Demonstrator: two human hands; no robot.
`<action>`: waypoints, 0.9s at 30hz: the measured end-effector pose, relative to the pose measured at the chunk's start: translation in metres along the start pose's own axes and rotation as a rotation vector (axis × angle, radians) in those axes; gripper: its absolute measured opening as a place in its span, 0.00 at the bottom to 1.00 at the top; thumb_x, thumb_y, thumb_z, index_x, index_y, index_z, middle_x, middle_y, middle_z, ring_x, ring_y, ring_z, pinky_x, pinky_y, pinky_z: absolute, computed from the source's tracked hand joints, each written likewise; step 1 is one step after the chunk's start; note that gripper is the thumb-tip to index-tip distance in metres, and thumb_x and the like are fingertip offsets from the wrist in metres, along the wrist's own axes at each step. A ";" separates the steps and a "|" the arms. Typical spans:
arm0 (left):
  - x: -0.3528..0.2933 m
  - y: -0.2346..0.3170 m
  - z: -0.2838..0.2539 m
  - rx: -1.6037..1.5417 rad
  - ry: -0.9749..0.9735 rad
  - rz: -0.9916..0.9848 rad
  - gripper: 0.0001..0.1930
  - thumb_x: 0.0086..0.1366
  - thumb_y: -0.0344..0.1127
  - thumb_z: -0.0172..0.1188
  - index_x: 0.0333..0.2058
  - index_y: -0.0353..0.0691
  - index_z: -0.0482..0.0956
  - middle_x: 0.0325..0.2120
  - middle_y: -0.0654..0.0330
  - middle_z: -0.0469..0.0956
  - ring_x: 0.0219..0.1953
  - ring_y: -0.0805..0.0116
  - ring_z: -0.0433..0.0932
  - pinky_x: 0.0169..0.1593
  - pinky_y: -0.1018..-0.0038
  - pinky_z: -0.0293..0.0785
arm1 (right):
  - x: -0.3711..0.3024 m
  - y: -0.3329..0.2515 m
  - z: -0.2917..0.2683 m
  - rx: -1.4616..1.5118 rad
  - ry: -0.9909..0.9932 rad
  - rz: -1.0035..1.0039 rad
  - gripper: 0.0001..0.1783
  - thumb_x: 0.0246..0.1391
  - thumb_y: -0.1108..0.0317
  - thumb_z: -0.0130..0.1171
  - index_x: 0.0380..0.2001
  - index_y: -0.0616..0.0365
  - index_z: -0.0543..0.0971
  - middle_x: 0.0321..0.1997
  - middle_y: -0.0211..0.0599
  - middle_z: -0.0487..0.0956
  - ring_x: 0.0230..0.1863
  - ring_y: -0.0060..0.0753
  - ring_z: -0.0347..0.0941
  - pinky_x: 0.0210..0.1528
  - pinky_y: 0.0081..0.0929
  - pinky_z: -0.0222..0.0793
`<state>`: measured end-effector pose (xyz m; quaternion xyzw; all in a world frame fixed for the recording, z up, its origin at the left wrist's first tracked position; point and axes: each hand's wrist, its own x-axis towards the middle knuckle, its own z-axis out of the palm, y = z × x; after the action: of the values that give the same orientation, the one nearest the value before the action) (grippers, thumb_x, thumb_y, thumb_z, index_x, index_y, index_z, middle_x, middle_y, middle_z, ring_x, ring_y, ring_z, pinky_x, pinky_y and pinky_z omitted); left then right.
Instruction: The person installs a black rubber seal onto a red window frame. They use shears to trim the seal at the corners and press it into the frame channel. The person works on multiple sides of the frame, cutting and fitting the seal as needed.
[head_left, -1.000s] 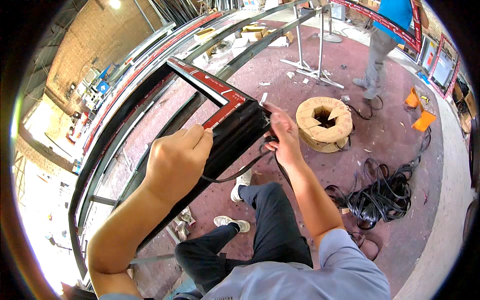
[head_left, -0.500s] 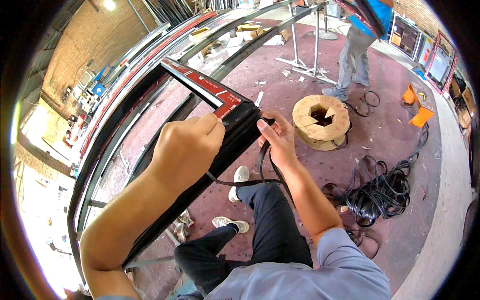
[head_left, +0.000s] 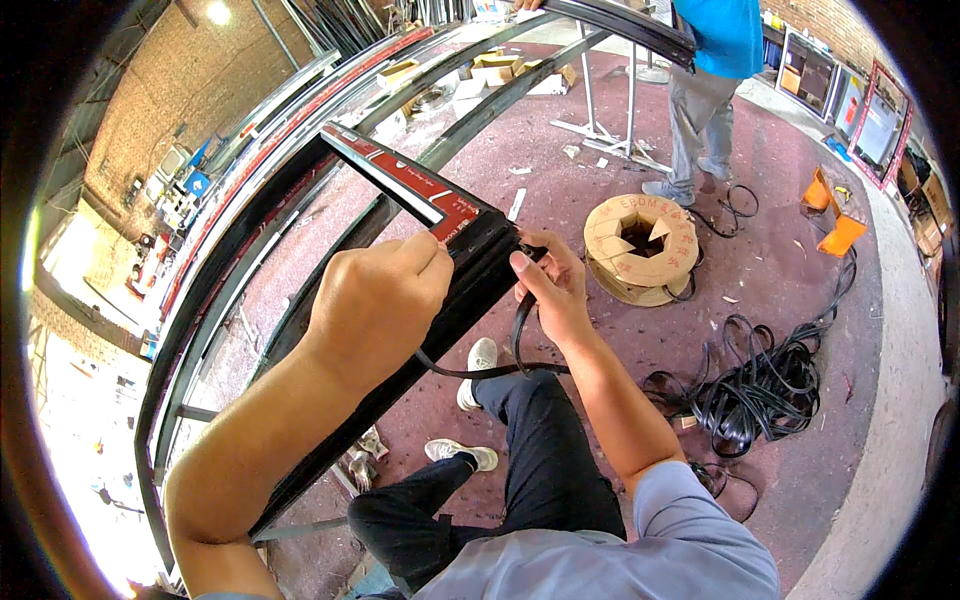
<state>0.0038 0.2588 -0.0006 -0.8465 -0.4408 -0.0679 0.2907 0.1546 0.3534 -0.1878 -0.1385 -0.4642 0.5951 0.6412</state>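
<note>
Head view. I see my left hand (head_left: 375,300) curled over a black frame bar (head_left: 440,320), its fingers pressed together on the smooth, ribbed-looking profile near the corner. That corner joins a red-and-black bar (head_left: 400,180) with a glossy face, running up and to the left. My right hand (head_left: 555,290) sits just beside the same corner, fingers pinching a thin black rubber strip (head_left: 520,340) that loops down below the bar and across my dark trouser leg (head_left: 540,470). Behind the hands lies a round cardboard spool (head_left: 640,245) on the reddish floor (head_left: 600,170), with a loose tangle of black strip (head_left: 750,390) to its right. Another person (head_left: 715,90) in a blue top stands beyond the spool. Long curved metal rails (head_left: 260,200) fill the left side. Compared with half a second ago, both hands keep the same grip; the other person has stepped slightly closer to the spool.
</note>
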 end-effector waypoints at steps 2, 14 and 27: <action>-0.001 0.000 0.002 -0.054 0.025 -0.022 0.04 0.63 0.28 0.62 0.28 0.37 0.77 0.23 0.57 0.71 0.23 0.56 0.78 0.27 0.63 0.75 | 0.000 -0.003 -0.004 -0.037 -0.047 0.036 0.19 0.64 0.66 0.65 0.56 0.58 0.76 0.26 0.20 0.74 0.24 0.11 0.66 0.23 0.16 0.59; -0.012 0.024 -0.008 -0.213 0.034 -0.288 0.24 0.56 0.22 0.58 0.53 0.37 0.75 0.37 0.51 0.71 0.41 0.51 0.76 0.44 0.59 0.77 | -0.123 0.023 -0.039 -0.688 -0.261 0.256 0.44 0.53 0.56 0.73 0.68 0.62 0.66 0.34 0.32 0.74 0.33 0.26 0.68 0.38 0.26 0.68; -0.074 0.033 -0.038 -0.015 -0.146 -0.426 0.44 0.47 0.24 0.60 0.67 0.34 0.59 0.47 0.47 0.68 0.50 0.48 0.72 0.51 0.56 0.74 | -0.172 -0.040 -0.010 -0.678 -0.528 0.175 0.33 0.48 0.71 0.76 0.59 0.53 0.78 0.37 0.33 0.75 0.34 0.31 0.74 0.31 0.28 0.74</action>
<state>-0.0096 0.1711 -0.0111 -0.7390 -0.6291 -0.0696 0.2308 0.2116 0.1933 -0.2374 -0.2230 -0.7678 0.4761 0.3662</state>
